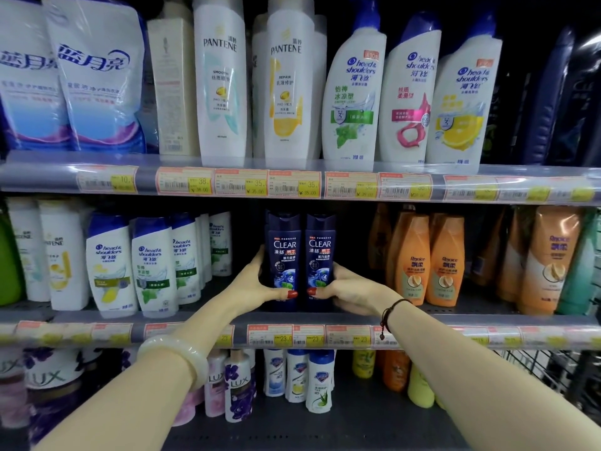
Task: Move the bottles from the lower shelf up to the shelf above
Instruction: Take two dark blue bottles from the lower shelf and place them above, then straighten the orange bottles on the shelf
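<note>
Two dark-blue CLEAR bottles [300,260] at frame centre, upright and touching on the middle shelf [422,315]; long axes vertical; glossy hard plastic, slim, flat-fronted. Left hand [260,283] clasped on the left bottle's side, right hand [349,288] likewise on the right, thumbs across the fronts; both pressed inward. Upper shelf [292,183] directly above, already crowded with white Pantene bottles [253,83]; free space there not evident.

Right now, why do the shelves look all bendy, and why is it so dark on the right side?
Head view: the wide lens bows the shelf rail into a curve. The dark bottles at far right sink into shadow; the plastic on the blue pouches catches glare. The two Clear bottles between the left hand and right hand stay sharp, while the edges blur.
</note>
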Demonstrator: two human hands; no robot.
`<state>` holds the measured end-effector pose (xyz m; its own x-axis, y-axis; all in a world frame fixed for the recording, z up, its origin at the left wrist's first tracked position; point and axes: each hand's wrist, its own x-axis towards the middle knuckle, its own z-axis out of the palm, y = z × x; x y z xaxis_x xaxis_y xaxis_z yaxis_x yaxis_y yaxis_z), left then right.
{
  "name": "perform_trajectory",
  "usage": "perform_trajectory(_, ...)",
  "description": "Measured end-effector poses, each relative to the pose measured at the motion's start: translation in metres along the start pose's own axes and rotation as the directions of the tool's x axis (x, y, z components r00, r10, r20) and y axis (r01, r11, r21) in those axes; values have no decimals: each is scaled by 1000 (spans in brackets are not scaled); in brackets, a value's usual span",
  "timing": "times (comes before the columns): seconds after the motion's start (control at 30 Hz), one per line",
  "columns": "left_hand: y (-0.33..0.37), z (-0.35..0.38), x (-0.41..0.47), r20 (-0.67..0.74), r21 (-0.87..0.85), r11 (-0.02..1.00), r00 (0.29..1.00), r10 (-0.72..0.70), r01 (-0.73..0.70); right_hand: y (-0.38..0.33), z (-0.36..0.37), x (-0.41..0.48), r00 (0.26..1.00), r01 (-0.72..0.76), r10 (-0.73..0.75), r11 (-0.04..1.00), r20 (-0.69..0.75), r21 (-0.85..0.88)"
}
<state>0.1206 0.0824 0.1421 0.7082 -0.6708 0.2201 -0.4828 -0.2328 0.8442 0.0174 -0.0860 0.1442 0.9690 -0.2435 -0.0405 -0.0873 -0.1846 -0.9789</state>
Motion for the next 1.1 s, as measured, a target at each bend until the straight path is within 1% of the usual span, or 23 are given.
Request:
perform_trajectory(0.13,2,1,-2,-15,-2,1000,1000,-16,16,1,2,-1,999,-3,1,999,-40,-32)
perform_trajectory(0.2,2,-1,-3,-29,27,999,999,-38,39,3,0,-1,998,3,-6,999,-57,-47)
perform_trajectory(0.27,3,-6,-5,-54,69,995,996,-67,71,1,-3,-5,994,5,-11,998,-105,-58)
perform_trajectory(0.37,8,-11,-11,-85,137,982,989,-120,131,-4,-8,-17,983,5,-32,989,-180,-151)
perform_trajectory(0.47,22,-16,-20,-55,301,942,989,-137,147,-9,-16,-30,976,-15,-50,956,-214,-292)
perform_trajectory(0.53,36,-17,-27,-8,395,905,986,-168,157,-14,-23,-41,974,-11,-89,899,-207,-437)
perform_trajectory(0.63,60,-12,-33,32,501,853,982,-187,146,-21,-36,-60,972,-4,-155,742,-178,-671)
perform_trajectory(0.73,87,4,-33,87,533,842,984,-157,87,-26,-51,-77,974,-30,-161,599,-157,-800)
perform_trajectory(0.8,102,18,-30,128,522,852,983,-130,45,-28,-63,-88,979,-64,-132,533,-157,-844)
perform_trajectory(0.87,112,35,-25,153,514,858,984,-97,4,-30,-77,-99,979,-102,-105,491,-175,-865)
perform_trajectory(0.93,119,52,-19,180,509,860,981,-73,-29,-29,-90,-108,973,-148,-86,475,-213,-868)
perform_trajectory(1.0,123,71,-12,208,506,861,976,-64,-51,-27,-101,-120,962,-197,-74,481,-264,-854)
perform_trajectory(1.1,125,96,-4,246,508,858,967,-63,-73,-18,-119,-137,938,-248,-96,486,-333,-838)
